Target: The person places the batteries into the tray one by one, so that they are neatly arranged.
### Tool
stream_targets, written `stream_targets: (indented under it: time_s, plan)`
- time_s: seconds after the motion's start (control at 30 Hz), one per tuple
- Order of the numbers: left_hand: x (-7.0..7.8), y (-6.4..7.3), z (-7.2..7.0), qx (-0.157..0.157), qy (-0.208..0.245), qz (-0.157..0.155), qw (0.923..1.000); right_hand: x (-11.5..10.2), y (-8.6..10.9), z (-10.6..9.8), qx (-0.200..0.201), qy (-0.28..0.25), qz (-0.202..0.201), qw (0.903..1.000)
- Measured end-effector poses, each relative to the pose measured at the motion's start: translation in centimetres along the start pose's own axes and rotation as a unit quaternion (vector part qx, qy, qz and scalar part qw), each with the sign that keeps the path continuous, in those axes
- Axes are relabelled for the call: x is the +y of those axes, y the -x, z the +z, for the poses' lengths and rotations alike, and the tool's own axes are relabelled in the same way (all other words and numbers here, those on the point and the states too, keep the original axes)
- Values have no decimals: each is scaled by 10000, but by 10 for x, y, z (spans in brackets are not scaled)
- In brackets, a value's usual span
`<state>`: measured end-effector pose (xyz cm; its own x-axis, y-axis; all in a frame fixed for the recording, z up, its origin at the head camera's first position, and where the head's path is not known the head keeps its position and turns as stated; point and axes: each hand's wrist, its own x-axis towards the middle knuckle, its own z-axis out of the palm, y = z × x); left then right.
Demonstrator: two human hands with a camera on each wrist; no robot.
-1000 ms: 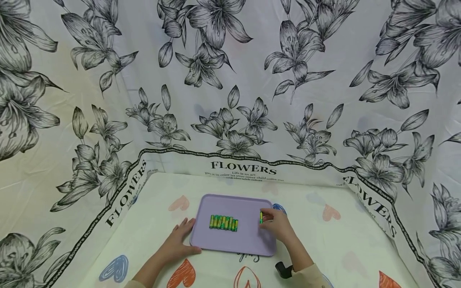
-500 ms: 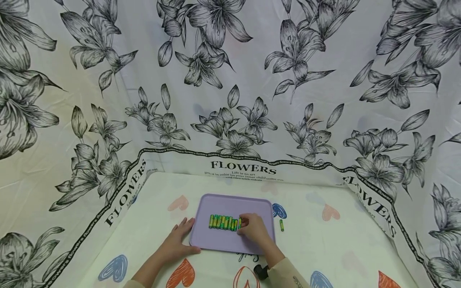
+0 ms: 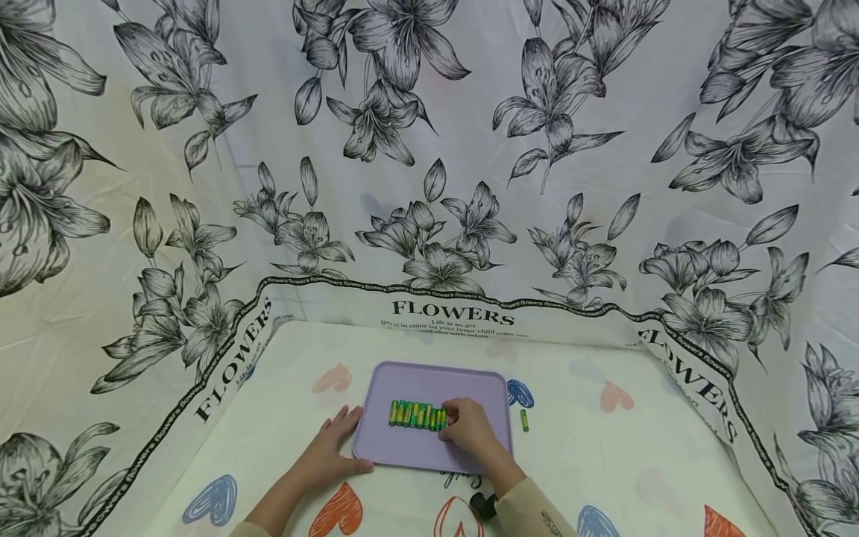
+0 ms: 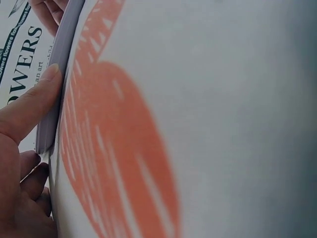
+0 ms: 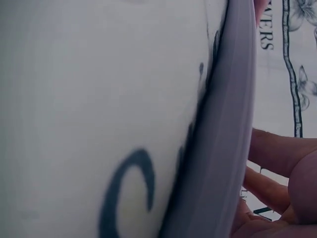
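Note:
On the purple tray (image 3: 403, 450) several green and yellow batteries (image 3: 411, 415) lie side by side in a row. My right hand (image 3: 473, 429) pinches the battery (image 3: 443, 421) at the row's right end between thumb and fingers, which partly cover it. In the right wrist view those fingers (image 5: 272, 153) appear just beyond the tray's side, and the battery is hidden. My left hand (image 3: 329, 452) rests at the tray's left side, fingers extended along the edge and thumb near the front corner. The left wrist view has that thumb (image 4: 42, 96) against the tray wall (image 4: 52, 119).
One more battery (image 3: 525, 421) lies on the cloth just right of the tray. The white tablecloth (image 3: 644, 447) carries printed hearts. A flower-print curtain (image 3: 443, 224) hangs round the back and sides. A black object (image 3: 482, 507) sits by my right sleeve.
My right hand has carried a battery leftward over the tray to the row's right end, closing the last small gap. The loose battery beside the tray came into view. My left hand stays put.

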<state>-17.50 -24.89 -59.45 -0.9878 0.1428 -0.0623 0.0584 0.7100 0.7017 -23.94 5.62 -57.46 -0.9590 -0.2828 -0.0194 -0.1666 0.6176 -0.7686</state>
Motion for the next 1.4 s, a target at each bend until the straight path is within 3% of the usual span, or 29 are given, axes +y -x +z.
stream_targets:
  time_s: [0.17,0.33,0.57,0.83,1.1,1.23,1.4]
  plan:
    - [2,1,0,-68,59,-92,9999,1,2,-6,-49,-196,87,9998]
    - [4,-1,-1,-96,21,-24,9999,4,4,-29,55,-436,54,9990]
    - [4,-3,-2,-93,-25,53,9999,15,10,-72,529,-411,326,9972]
    - [3,-4,-3,-82,-43,1,10000,42,19,-101,997,-539,351,9929]
    - [2,-3,-1,-71,3,-100,9999,70,28,-118,670,-60,797,9945]
    - [0,-3,0,-70,7,-54,10000,82,29,-118,358,214,1007,9940]
    - [-1,-2,1,-50,46,28,10000,92,30,-113,262,367,1064,9933]
